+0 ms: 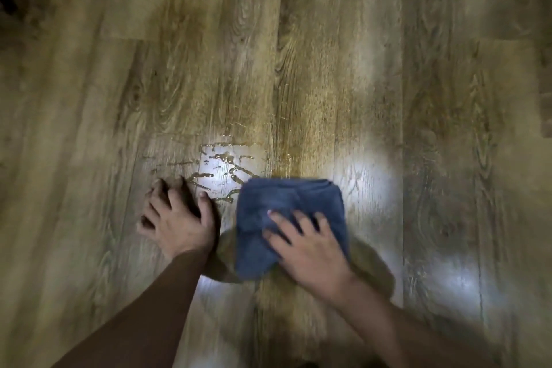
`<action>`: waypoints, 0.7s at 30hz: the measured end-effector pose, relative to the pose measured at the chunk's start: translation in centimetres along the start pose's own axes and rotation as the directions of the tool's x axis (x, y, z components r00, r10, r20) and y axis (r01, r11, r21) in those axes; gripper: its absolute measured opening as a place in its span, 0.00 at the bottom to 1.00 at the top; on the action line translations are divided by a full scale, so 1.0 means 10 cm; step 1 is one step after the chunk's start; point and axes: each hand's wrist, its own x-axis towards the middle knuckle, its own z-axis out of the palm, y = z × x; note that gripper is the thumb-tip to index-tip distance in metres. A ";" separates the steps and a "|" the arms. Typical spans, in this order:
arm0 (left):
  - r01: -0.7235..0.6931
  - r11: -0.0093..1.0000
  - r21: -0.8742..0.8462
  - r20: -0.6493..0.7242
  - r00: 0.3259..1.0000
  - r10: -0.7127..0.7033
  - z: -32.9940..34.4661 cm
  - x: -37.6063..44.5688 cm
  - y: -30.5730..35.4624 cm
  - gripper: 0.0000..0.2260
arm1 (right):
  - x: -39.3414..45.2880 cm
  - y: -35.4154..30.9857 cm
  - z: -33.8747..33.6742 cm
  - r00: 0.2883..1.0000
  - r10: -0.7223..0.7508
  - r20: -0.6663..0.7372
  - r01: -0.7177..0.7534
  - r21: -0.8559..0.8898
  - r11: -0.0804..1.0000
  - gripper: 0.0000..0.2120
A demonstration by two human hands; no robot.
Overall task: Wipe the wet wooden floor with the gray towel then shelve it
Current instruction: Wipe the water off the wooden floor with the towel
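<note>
The right hand [310, 251] lies flat on the towel [289, 218], fingers spread and straight, pressing it to the floor [343, 69]. The towel is folded, gray-blue, and lies just right of the wet patch, its far edge toward the top of the view. The left hand [176, 218] rests on the bare floor just left of the towel, apart from it, fingers splayed and bent at the tips, holding nothing; its thumb points toward the towel. Between and beyond the two hands, beads and streaks of water [222, 169] shine on the boards, reaching the towel's left far corner. Bright glare marks the boards right of the towel and near the forearms. The floor is wood-grain planks running away from the person
</note>
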 end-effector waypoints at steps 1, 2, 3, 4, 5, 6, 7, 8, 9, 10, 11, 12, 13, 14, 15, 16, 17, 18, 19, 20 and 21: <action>-0.010 1.000 -0.007 -0.001 1.000 0.010 0.00 0.00 0.00 0.23 | 0.14 0.18 -0.05 0.996 0.086 -0.015 -0.086 -0.016 0.996 0.23; -0.023 1.000 -0.012 0.000 1.000 0.023 -0.01 -0.01 0.00 0.23 | 0.28 0.39 -0.10 0.983 0.180 -0.033 -0.181 -0.034 0.983 0.23; -0.035 0.999 -0.012 -0.002 0.999 0.035 -0.01 -0.01 -0.01 0.23 | 0.43 0.60 -0.15 0.956 0.288 -0.049 -0.290 -0.040 0.956 0.22; -0.044 0.999 -0.010 -0.007 0.999 0.044 -0.01 0.00 -0.01 0.23 | 0.59 0.81 -0.20 0.907 0.414 -0.070 -0.417 -0.029 0.909 0.22; -0.048 0.999 -0.008 -0.012 0.999 0.048 -0.01 0.00 -0.02 0.23 | 0.75 0.99 -0.25 0.835 0.543 -0.092 -0.546 -0.004 0.838 0.21; -0.050 0.999 -0.009 -0.013 0.999 0.050 0.00 0.00 -0.02 0.24 | 0.89 1.12 -0.29 0.752 0.649 -0.116 -0.651 0.028 0.759 0.21; -0.053 0.999 -0.009 -0.010 0.999 0.053 0.00 0.00 -0.02 0.24 | 1.01 1.19 -0.32 0.675 0.724 -0.142 -0.724 0.060 0.687 0.20; -0.055 0.998 -0.011 -0.004 0.998 0.055 0.00 0.00 -0.02 0.24 | 1.11 1.19 -0.33 0.623 0.766 -0.157 -0.766 0.075 0.638 0.19; -0.057 0.998 -0.013 0.001 0.998 0.057 0.00 0.01 -0.02 0.24 | 1.17 1.13 -0.31 0.604 0.781 -0.160 -0.781 0.076 0.620 0.18; -0.057 0.998 -0.017 0.007 0.998 0.057 0.01 0.01 -0.02 0.24 | 1.18 1.04 -0.30 0.610 0.776 -0.159 -0.777 0.074 0.626 0.18; -0.055 0.998 -0.022 0.018 0.998 0.055 0.01 0.01 -0.02 0.24 | 1.14 0.92 -0.29 0.640 0.752 -0.158 -0.753 0.071 0.655 0.18; -0.053 0.998 -0.021 0.028 0.998 0.054 0.02 0.01 -0.03 0.24 | 1.06 0.78 -0.26 0.692 0.706 -0.154 -0.705 0.069 0.706 0.18; -0.051 0.999 -0.020 0.035 0.998 0.051 0.03 0.01 -0.04 0.24 | 0.95 0.60 -0.23 0.758 0.637 -0.144 -0.636 0.058 0.770 0.20; -0.049 0.999 -0.015 0.039 0.998 0.050 0.04 0.01 -0.05 0.24 | 0.82 0.40 -0.19 0.824 0.553 -0.123 -0.552 0.044 0.832 0.22; -0.049 0.999 -0.010 0.041 0.998 0.050 0.05 0.01 -0.05 0.24 | 0.66 0.17 -0.13 0.878 0.466 -0.108 -0.464 0.042 0.885 0.25; -0.051 0.999 -0.007 0.045 0.998 0.051 0.05 0.01 -0.05 0.24 | 0.49 -0.07 -0.06 0.921 0.377 -0.093 -0.374 0.047 0.926 0.28; -0.056 0.998 -0.002 0.044 0.997 0.056 0.05 0.02 -0.06 0.24 | 0.28 -0.32 0.02 0.958 0.277 -0.078 -0.275 0.040 0.961 0.29; -0.062 0.998 0.000 0.042 0.997 0.062 0.04 0.03 -0.06 0.23 | 0.05 -0.55 0.08 0.984 0.170 -0.056 -0.169 0.025 0.985 0.27; -0.069 0.998 0.001 0.042 0.997 0.069 0.03 0.04 -0.06 0.23 | -0.16 -0.74 0.14 0.997 0.069 -0.031 -0.069 0.021 0.997 0.23; -0.074 0.997 0.005 0.051 0.996 0.073 0.02 0.03 -0.06 0.23 | -0.34 -0.87 0.16 1.000 -0.004 -0.008 0.004 0.032 0.999 0.20; -0.070 0.998 0.005 0.066 0.995 0.069 0.00 0.02 -0.06 0.23 | -0.45 -0.95 0.18 0.999 -0.043 0.011 0.042 0.050 0.998 0.18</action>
